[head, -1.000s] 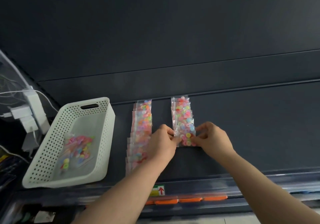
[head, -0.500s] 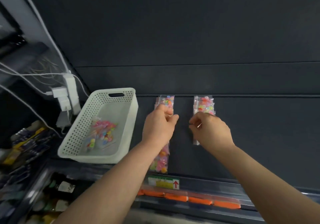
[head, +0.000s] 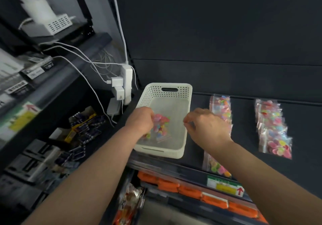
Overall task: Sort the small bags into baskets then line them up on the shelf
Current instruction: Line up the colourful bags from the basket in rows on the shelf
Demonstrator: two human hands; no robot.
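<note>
Shelf (head: pixel 244 129): left hand (head: pixel 141 120), right hand (head: pixel 207 126) moved from rows (head: pixel 271 129) to basket (head: pixel 174 94).

Dim, motion-blurred, edges wide-angle warped

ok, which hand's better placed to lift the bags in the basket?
Left. The left hand is inside the white basket, fingers curled on the bags; the right hand hovers above its right rim, apparently empty.

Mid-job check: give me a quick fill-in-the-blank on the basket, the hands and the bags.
The perforated basket is ___ in colour.
The ___ hand touches the bags inside it.
On the shelf, right of the basket, the laid-out bags form ___ rows.
Missing words: white; left; two.
</note>
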